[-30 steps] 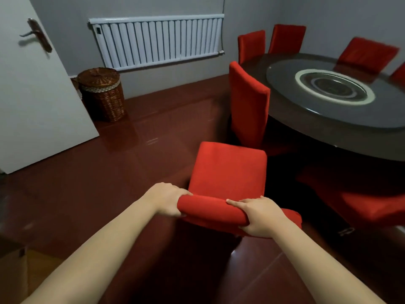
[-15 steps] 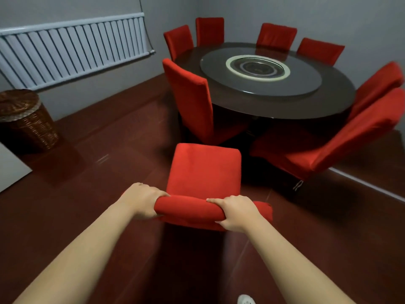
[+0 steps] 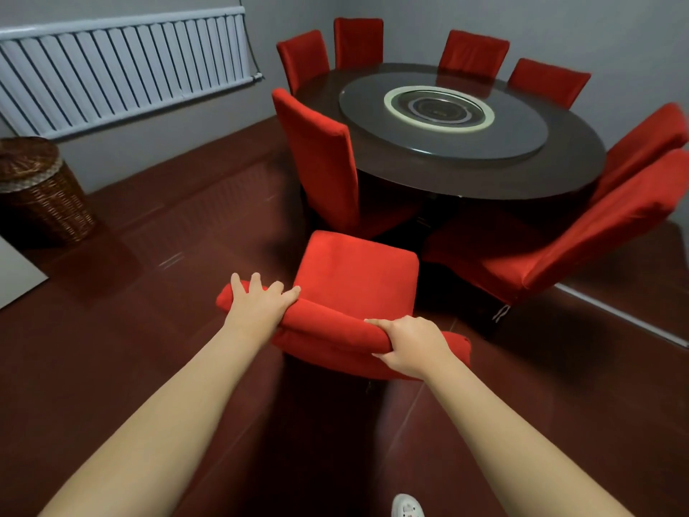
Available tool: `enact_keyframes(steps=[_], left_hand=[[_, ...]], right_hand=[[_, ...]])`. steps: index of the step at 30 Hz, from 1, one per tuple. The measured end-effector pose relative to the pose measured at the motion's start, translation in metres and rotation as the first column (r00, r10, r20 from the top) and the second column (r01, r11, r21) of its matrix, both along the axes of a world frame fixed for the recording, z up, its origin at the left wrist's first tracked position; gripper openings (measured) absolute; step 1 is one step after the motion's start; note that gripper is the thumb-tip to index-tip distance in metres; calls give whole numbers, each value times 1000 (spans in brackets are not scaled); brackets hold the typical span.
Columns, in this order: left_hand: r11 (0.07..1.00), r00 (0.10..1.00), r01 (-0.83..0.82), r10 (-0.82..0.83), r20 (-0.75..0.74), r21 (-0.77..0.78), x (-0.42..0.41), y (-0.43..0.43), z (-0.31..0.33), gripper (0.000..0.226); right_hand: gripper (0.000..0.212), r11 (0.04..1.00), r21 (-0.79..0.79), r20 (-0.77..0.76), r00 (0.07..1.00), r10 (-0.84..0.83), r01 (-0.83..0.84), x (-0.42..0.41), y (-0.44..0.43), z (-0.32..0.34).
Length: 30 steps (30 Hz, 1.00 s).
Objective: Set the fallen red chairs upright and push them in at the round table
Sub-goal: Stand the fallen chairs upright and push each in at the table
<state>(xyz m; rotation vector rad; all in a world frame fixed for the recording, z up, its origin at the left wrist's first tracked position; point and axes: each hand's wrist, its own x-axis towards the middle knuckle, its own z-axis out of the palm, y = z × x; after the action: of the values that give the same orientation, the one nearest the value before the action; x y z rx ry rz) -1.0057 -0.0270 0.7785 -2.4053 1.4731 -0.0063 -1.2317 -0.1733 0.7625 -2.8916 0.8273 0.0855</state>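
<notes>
A red-covered chair point(image 3: 356, 272) stands upright just in front of me, seat facing the dark round table point(image 3: 484, 173). My left hand point(image 3: 259, 305) lies over the left end of its backrest top, fingers spread along the cloth. My right hand point(image 3: 408, 345) is clenched around the backrest top near the right end. The chair sits in a gap between an upright red chair point(image 3: 320, 158) on the left and another red chair point(image 3: 581, 233) on the right that leans towards the table. Several more red chairs point(image 3: 473, 52) ring the far side.
A white radiator point(image 3: 123, 69) hangs on the left wall. A wicker basket point(image 3: 37, 192) stands below it, and a white door edge point(image 3: 15, 270) shows at far left. The floor is glossy dark red. My white shoe point(image 3: 406, 507) shows at the bottom.
The view has swung right and the table fills more of the frame. The held chair now sits closer to the table gap. My left hand has shifted to lie on top of the backrest.
</notes>
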Motion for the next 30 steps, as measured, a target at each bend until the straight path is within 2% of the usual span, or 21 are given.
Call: enact_keyframes(steps=[4, 12, 20, 25, 30], left_hand=[[997, 997, 72, -72, 23, -7, -9, -28, 14, 46], [977, 974, 206, -199, 106, -56, -25, -101, 30, 40], [929, 920, 368, -357, 164, -42, -47, -187, 47, 39], [895, 871, 444, -423, 250, -35, -34, -193, 40, 35], [935, 909, 350, -353, 223, 51, -13, -201, 46, 46]], right_hand=[[57, 997, 0, 51, 996, -74, 74, -17, -7, -3], [55, 970, 36, 135, 960, -244, 241, -46, -33, -6], [52, 915, 91, 181, 897, -403, 393, -76, -78, -2], [53, 928, 42, 228, 901, -370, 370, -76, -81, -8], [44, 949, -1, 257, 918, -303, 314, -47, -86, -5]])
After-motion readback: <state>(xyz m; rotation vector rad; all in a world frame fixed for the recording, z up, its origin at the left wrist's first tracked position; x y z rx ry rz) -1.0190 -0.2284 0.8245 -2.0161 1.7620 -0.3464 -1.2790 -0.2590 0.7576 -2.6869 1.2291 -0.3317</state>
